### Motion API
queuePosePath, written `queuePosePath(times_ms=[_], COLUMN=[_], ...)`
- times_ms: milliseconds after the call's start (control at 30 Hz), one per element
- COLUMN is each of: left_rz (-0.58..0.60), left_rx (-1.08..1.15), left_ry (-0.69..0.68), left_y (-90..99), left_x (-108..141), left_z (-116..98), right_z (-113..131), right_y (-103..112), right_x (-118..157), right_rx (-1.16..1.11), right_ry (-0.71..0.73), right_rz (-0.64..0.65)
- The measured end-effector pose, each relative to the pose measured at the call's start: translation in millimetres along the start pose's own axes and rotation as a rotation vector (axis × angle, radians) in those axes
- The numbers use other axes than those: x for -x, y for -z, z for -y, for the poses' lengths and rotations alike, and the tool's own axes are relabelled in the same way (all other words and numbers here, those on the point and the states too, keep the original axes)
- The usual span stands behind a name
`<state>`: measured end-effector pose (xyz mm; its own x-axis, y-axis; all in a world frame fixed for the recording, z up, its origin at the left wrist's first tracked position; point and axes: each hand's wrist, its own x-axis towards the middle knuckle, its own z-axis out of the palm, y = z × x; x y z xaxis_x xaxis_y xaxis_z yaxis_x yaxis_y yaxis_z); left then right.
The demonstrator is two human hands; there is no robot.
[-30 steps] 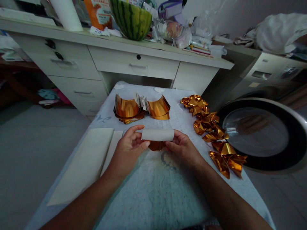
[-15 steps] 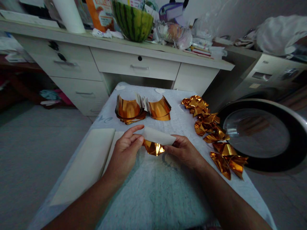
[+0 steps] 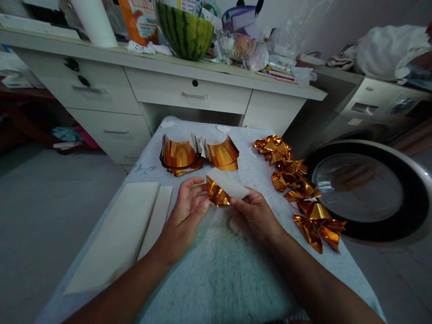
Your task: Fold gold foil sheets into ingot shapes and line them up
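Observation:
A sheet of gold foil paper (image 3: 218,194) with a white back is held above the table, partly folded, its white side up and a gold corner turned toward me. My right hand (image 3: 256,208) pinches its right end, thumb in front. At its left edge, the curled fingers and thumb of my left hand (image 3: 187,211) close lightly on the paper; the exact contact is partly hidden. Beyond my hands lie two curved stacks of gold foil sheets, a left stack (image 3: 180,155) and a right stack (image 3: 222,155). Several folded gold foil pieces (image 3: 312,220) form a row on the right.
A cloth (image 3: 216,279) covers the table. Long off-white paper (image 3: 116,234) lies along its left side. Behind stands a white drawer desk (image 3: 189,92) bearing a cut watermelon (image 3: 185,33) and clutter. An open washing-machine door (image 3: 364,189) juts in beside the table's right edge.
The foil paper has been tilted, so its gold left corner now stands higher and the white face slopes down to the right. My left fingers have loosened and shifted slightly right.

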<state>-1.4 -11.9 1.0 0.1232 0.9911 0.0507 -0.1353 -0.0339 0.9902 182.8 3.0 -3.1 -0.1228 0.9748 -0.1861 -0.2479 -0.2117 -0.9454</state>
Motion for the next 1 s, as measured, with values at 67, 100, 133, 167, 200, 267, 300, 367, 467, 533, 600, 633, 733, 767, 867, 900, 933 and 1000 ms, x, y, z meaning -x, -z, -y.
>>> queuePosePath(times_ms=[67, 100, 133, 167, 200, 267, 300, 367, 467, 533, 600, 633, 733, 767, 867, 900, 933, 1000], left_rz=[0.054, 0.074, 0.089, 0.094, 0.091, 0.065, 0.05, 0.023, -0.005, -0.017, -0.021, -0.023, -0.027, -0.022, 0.001, 0.006, 0.009, 0.006], left_rx=[-0.045, -0.058, -0.063, -0.063, -0.06, -0.058, -0.06, -0.065, -0.079, -0.08, -0.063, -0.048, -0.013, -0.007, 0.014, 0.027, 0.046, 0.087], left_ry=[0.019, 0.035, 0.052, 0.065, 0.071, 0.068, 0.066, 0.06, 0.045, 0.034, 0.028, 0.026, 0.04, 0.054, 0.108, 0.126, 0.143, 0.166], left_y=[0.0, -0.2, -0.5, -1.1, -1.7, -3.1, -3.5, -3.6, -2.1, -0.8, 0.1, 0.3, -0.1, -0.3, -1.0, -1.3, -1.5, -2.2], left_x=[1.2, 1.6, 1.8, 1.7, 1.4, 0.3, -0.4, -1.7, -3.2, -4.2, -5.4, -6.1, -7.7, -8.0, -8.6, -8.7, -8.7, -8.8], left_z=[1.8, 2.2, 2.4, 2.4, 2.5, 2.5, 2.3, 1.3, -2.0, -3.2, -2.2, -1.0, 2.7, 3.0, 0.3, -1.5, -3.3, -6.4], right_z=[-1.9, -2.9, -4.0, -5.1, -6.2, -7.9, -8.3, -7.9, -4.0, -0.6, 1.5, 1.8, -0.1, -1.3, -4.5, -5.0, -5.3, -5.3], right_y=[-2.8, -4.1, -5.3, -6.3, -7.2, -8.2, -8.2, -7.4, -4.3, -1.6, 1.3, 2.8, 6.4, 7.4, 9.2, 9.4, 9.4, 8.9], right_x=[0.1, 0.1, 0.2, 0.4, 0.6, 1.3, 1.8, 3.0, 5.7, 7.8, 9.7, 10.3, 10.1, 9.6, 7.9, 7.7, 7.9, 9.3], right_rx=[-0.01, -0.019, -0.032, -0.05, -0.066, -0.072, -0.057, 0.001, 0.082, 0.117, 0.237, 0.351, 0.762, 0.86, 1.007, 1.032, 1.054, 1.089], right_ry=[-0.005, -0.009, -0.015, -0.02, -0.024, -0.022, -0.019, -0.01, 0.007, 0.054, 0.156, 0.227, 0.471, 0.556, 0.742, 0.767, 0.777, 0.78], right_rz=[-0.022, -0.022, -0.012, 0.005, 0.027, 0.083, 0.117, 0.187, 0.263, 0.262, 0.212, 0.176, 0.098, 0.095, 0.131, 0.144, 0.155, 0.168])
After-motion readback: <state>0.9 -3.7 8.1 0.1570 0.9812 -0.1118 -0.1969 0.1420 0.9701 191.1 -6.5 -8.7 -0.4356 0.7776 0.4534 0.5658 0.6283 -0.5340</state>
